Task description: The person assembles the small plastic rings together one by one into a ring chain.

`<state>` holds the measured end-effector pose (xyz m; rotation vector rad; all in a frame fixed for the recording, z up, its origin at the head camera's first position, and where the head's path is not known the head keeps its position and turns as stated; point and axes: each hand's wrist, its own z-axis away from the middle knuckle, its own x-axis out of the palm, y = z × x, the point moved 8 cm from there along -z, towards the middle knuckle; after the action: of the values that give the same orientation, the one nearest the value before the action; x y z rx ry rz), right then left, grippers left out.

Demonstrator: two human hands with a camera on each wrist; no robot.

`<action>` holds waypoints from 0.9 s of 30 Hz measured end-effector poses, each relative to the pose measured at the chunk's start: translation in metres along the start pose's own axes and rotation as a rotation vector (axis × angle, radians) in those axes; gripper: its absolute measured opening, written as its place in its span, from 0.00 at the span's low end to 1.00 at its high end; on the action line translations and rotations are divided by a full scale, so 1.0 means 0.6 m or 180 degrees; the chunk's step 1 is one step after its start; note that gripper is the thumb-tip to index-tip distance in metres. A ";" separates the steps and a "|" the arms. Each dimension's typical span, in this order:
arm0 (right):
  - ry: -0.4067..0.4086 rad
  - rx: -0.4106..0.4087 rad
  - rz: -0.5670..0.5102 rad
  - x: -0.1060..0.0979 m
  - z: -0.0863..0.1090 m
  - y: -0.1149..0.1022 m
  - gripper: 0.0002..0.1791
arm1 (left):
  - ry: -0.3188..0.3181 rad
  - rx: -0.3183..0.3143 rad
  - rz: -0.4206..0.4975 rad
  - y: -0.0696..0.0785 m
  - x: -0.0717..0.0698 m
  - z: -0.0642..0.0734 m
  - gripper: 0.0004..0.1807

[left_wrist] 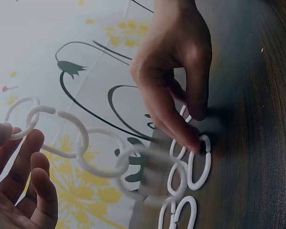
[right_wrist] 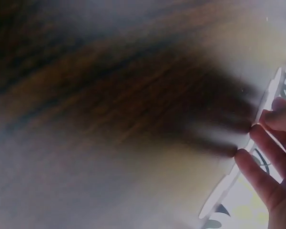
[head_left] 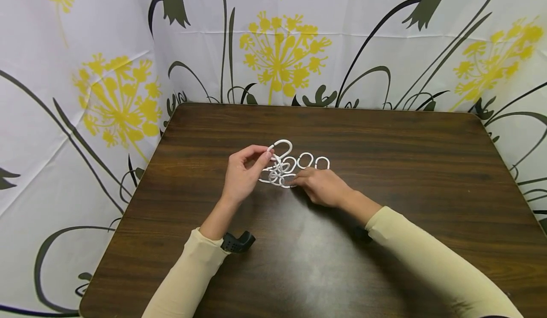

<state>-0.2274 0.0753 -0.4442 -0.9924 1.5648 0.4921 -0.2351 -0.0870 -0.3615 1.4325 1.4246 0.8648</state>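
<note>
In the head view, my left hand [head_left: 240,175] pinches a white plastic C-shaped ring [head_left: 284,141] between thumb and fingertips, raised above the table. A chain of linked white rings [left_wrist: 86,143] hangs from that hand in the left wrist view; its lower part is blurred by motion. My right hand [head_left: 322,185] reaches down to the table, its fingertips touching a white ring [left_wrist: 208,167] lying flat; thumb and finger look apart there. In the right wrist view, the fingers [right_wrist: 263,143] lie against the rings, seen edge-on.
Two more rings, one [head_left: 305,154] behind the right hand and another [head_left: 322,158] to its right, lie on the dark wooden table [head_left: 406,156]. A white floral curtain [head_left: 363,4] hangs behind and to the left of the table.
</note>
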 end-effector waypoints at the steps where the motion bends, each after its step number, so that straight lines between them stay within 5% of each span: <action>1: 0.0037 0.0010 0.0018 -0.001 0.001 0.001 0.14 | -0.0003 -0.0002 0.0031 -0.008 0.000 -0.001 0.07; 9: 0.0153 0.0350 0.0086 -0.012 0.006 0.019 0.04 | -0.0003 0.0000 0.0134 -0.013 0.000 -0.001 0.08; 15: 0.0096 0.0709 0.0189 -0.010 0.007 0.037 0.09 | -0.0013 -0.0014 0.0131 -0.016 0.000 -0.001 0.07; 27: 0.0058 0.0821 0.0214 -0.012 0.008 0.036 0.02 | 0.0011 -0.0017 0.0118 -0.017 -0.002 0.001 0.07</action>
<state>-0.2424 0.0931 -0.4430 -0.7511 1.6351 0.3179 -0.2382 -0.0893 -0.3709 1.4579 1.4012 0.8940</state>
